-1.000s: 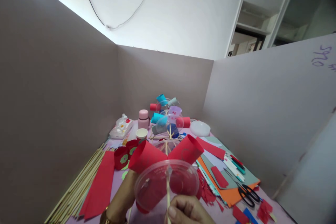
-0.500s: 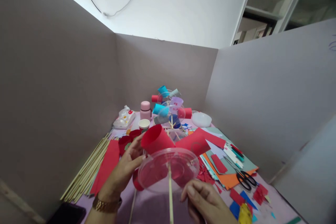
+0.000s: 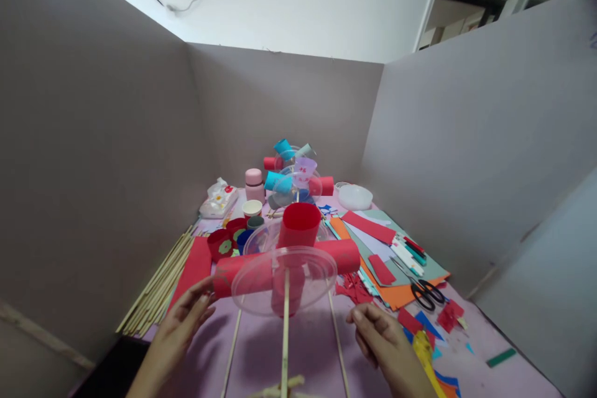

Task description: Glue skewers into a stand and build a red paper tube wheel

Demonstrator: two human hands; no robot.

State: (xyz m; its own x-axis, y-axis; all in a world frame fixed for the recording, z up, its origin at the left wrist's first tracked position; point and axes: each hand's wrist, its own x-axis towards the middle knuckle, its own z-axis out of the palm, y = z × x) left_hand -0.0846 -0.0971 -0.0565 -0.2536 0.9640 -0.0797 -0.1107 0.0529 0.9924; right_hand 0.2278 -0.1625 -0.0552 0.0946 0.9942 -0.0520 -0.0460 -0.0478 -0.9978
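Observation:
A pinwheel-like model stands before me: red paper tubes form a cross behind a clear plastic disc, on an upright wooden stick. More slanting sticks support it, with crossed stick pieces low at the front edge. My left hand is at the outer end of the left red tube; its fingertips appear to touch it, fingers loosely bent and apart. To the right of the disc, clear of it, my right hand has its fingers curled together, with nothing visible in them.
Bundled wooden sticks and red paper lie left. Decorated red cups, a pink flask and a similar coloured model stand behind. Right are black-handled scissors, markers, coloured sheets and a yellow tool.
The red tubes have turned from a slanted to an upright cross. My left hand has moved down and left from behind the disc. My right hand has shifted slightly right. The view has shifted.

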